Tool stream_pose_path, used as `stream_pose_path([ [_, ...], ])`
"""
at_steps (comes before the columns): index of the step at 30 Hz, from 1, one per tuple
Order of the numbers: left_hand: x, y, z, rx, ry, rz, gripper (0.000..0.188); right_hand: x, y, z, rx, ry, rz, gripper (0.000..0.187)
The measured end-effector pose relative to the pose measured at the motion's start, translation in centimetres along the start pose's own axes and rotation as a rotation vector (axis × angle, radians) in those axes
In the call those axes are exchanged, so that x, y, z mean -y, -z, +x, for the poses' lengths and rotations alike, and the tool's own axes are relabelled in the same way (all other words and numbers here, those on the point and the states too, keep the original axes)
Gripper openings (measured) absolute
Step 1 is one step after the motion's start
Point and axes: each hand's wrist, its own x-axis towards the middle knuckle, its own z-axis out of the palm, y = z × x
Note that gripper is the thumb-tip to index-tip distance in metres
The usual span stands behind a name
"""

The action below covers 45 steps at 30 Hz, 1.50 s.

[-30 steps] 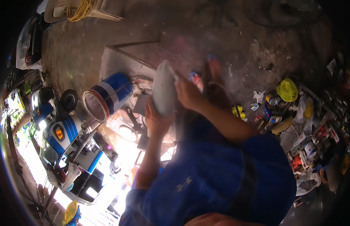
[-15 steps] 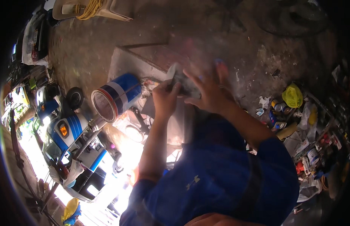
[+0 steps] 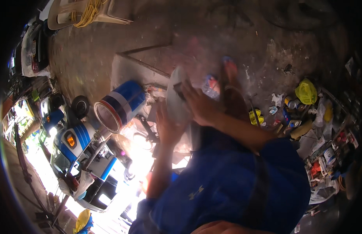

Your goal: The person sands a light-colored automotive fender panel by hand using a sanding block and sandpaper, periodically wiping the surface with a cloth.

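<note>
A pale grey, smooth curved panel [image 3: 174,84] stands lengthwise in front of my body, its narrow rounded end pointing away. My left hand [image 3: 168,125] steadies its near left side, fingers stretched along the edge and thumb side partly hidden. From the right, my right hand [image 3: 201,106] lies over the panel. Its fingertips press a small dark flat pad [image 3: 178,90], which looks like sandpaper, onto the surface; part of the pad is hidden beneath them.
A blue and white bucket [image 3: 124,103] lies tipped to the left, near a blue and white vehicle part [image 3: 73,140] with an orange lamp. Clutter with a yellow bag [image 3: 306,92] covers the right floor. A plastic chair [image 3: 71,15] holding coiled yellow cord [image 3: 88,13] stands far left.
My right hand has moved from beside the panel, where it was spread and blurred, onto its face. The panel has turned to show more surface, and my left hand has shifted nearer my body.
</note>
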Motion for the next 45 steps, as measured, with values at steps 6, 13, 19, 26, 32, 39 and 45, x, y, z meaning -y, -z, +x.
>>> stream_pose_path([
  [6, -0.7, -0.4, -1.4, 0.176, 0.297, -0.174, 0.133, -3.6, -1.2, 6.6, 0.060, -0.434, 0.192, 0.069],
  [13, 0.5, -0.8, -2.1, 0.128, 0.226, -0.103, 0.134, 0.1, -2.8, 3.6, -0.003, -0.361, 0.030, 0.070],
  [19, 0.3, -1.1, -1.7, 0.095, 0.220, -0.164, 0.124, 2.6, -0.8, 1.4, 0.059, -0.398, 0.041, 0.074],
  [26, 1.0, -1.4, -1.9, 0.132, 0.221, -0.093, 0.137, 3.0, -0.6, 3.2, 0.168, -0.458, -0.048, 0.076],
  [32, 0.6, -1.3, -1.5, 0.141, 0.246, -0.144, 0.135, -1.0, -2.2, 5.7, 0.026, -0.480, 0.114, 0.074],
  [39, 0.6, -0.9, -1.7, 0.159, 0.273, -0.142, 0.135, -0.7, -1.2, 4.8, 0.151, -0.374, 0.140, 0.070],
  [45, 1.0, -0.5, -2.2, 0.169, 0.294, -0.128, 0.135, 0.5, -0.1, 2.2, 0.220, -0.325, 0.233, 0.071],
])
